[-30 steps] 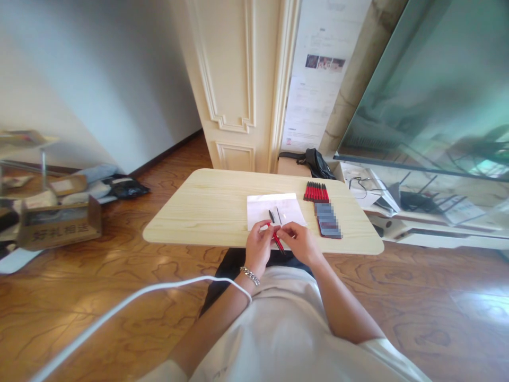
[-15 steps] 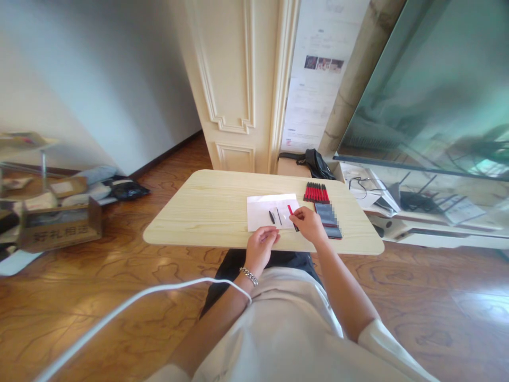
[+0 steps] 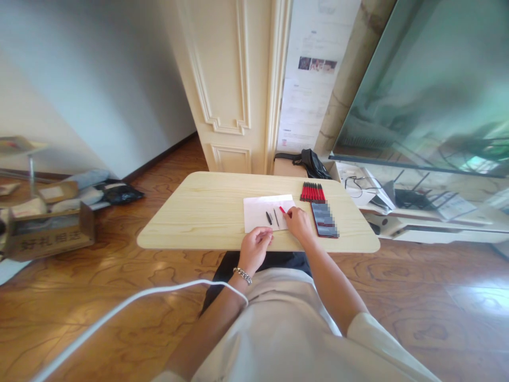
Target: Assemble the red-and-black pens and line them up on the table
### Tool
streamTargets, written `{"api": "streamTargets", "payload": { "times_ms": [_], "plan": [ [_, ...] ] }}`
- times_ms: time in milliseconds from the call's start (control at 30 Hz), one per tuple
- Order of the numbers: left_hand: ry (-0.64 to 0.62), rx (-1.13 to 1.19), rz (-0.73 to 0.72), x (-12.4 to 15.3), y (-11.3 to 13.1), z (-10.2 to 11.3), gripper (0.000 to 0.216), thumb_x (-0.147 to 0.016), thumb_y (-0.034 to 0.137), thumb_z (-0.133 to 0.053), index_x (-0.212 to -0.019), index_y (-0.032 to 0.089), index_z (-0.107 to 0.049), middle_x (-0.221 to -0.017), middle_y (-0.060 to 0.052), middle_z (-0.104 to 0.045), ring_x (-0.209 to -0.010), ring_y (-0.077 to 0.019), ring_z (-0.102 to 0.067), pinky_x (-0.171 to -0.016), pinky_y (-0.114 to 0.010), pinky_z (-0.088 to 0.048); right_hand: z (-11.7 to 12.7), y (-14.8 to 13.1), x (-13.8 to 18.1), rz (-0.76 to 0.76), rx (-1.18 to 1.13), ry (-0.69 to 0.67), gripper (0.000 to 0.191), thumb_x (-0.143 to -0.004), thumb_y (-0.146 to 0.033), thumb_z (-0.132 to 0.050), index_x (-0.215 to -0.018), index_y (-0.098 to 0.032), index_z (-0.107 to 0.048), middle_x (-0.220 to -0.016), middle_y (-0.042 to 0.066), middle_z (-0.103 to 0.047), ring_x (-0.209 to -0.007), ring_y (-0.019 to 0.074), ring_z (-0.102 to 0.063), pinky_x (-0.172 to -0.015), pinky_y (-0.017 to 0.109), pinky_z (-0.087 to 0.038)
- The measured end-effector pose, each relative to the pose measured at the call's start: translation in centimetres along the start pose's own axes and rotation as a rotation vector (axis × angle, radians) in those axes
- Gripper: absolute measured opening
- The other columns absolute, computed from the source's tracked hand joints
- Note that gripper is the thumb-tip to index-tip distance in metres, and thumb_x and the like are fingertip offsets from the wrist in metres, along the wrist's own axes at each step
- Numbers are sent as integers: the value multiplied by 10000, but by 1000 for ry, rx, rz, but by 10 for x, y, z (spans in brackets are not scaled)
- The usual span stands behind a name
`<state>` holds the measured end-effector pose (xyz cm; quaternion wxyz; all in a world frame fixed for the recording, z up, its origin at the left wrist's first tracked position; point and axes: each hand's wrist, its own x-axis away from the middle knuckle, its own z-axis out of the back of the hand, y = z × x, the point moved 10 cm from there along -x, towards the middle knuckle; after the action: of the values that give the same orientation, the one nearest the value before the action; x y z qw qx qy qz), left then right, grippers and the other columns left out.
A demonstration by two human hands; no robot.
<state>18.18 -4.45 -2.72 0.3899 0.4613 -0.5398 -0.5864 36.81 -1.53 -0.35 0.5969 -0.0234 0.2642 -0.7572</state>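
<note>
A sheet of white paper (image 3: 254,206) lies on the table with a short black pen part (image 3: 269,217) and a thin black pen refill (image 3: 276,217) on it, side by side. My right hand (image 3: 299,224) is closed over the paper's right side. From its fingertips sticks out a red pen barrel (image 3: 282,210); its other end is hidden by the hand. My left hand (image 3: 255,246) rests at the paper's lower edge, thumb and fingers pressed together; whatever may be between them is too small to make out.
Several red pens with black ends (image 3: 312,192) lie in a row at the back right of the pale wooden table (image 3: 191,212). Nearer, a phone (image 3: 324,219) lies right of my hand. A white cable (image 3: 131,307) passes by my left forearm.
My right hand has shifted slightly left with the red pen barrel, which now lies more slanted to the left. The phone shows more fully. My left hand stays closed near the paper's edge.
</note>
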Motion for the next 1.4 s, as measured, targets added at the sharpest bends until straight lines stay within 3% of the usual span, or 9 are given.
{"api": "streamTargets", "payload": {
  "times_ms": [167,400,633,833,967,1133,1400],
  "plan": [
    [-6,-159,-83,-5,6,8,250,-808,377,-596,-941,176,-663,-896,-77,-709,-806,-196,-677,-714,-312,-548,14,3,7,-41,-71,66,279,-883,-371,-485,-838,-155,-655,-835,90,-683,-743,169,-584,-663,250,-356],
    [54,-412,-189,-10,20,19,225,-851,366,-545,-962,211,-664,-895,-47,-713,-791,-175,-667,-742,-286,-516,34,26,47,-195,-388,206,451,-887,-527,-385,-772,-171,-637,-652,13,-622,-601,135,-516,-578,229,-334],
    [43,-764,-377,8,33,0,180,-886,300,-500,-917,215,-655,-801,-35,-690,-674,-151,-617,-662,-267,-464,30,28,56,-182,-480,211,435,-870,-515,-403,-794,-163,-646,-666,9,-630,-596,131,-510,-581,226,-347],
    [38,-881,-475,17,35,-8,187,-901,276,-471,-918,210,-645,-807,-55,-661,-723,-168,-600,-678,-282,-438,32,15,40,-63,-253,162,318,-884,-392,-424,-886,-195,-673,-871,51,-675,-727,158,-580,-689,244,-388],
    [44,-868,-487,17,35,-7,196,-901,289,-469,-917,216,-650,-801,-64,-651,-727,-180,-595,-688,-292,-436,24,3,17,5,-67,46,249,-875,-353,-486,-926,-207,-680,-927,67,-672,-840,173,-597,-738,245,-391],
    [34,-809,-472,17,36,-6,198,-889,302,-482,-920,225,-662,-807,-71,-651,-728,-185,-595,-707,-302,-446,2,-1,2,3,72,-104,270,-879,-355,-507,-928,-162,-688,-954,124,-679,-878,191,-609,-770,255,-397],
    [29,-763,-431,15,36,-6,193,-885,301,-489,-899,220,-664,-808,-65,-650,-710,-180,-585,-694,-297,-434,-8,7,-9,-95,137,-232,289,-845,-383,-525,-906,-161,-699,-955,162,-688,-905,243,-630,-759,312,-427]
  ]
}}
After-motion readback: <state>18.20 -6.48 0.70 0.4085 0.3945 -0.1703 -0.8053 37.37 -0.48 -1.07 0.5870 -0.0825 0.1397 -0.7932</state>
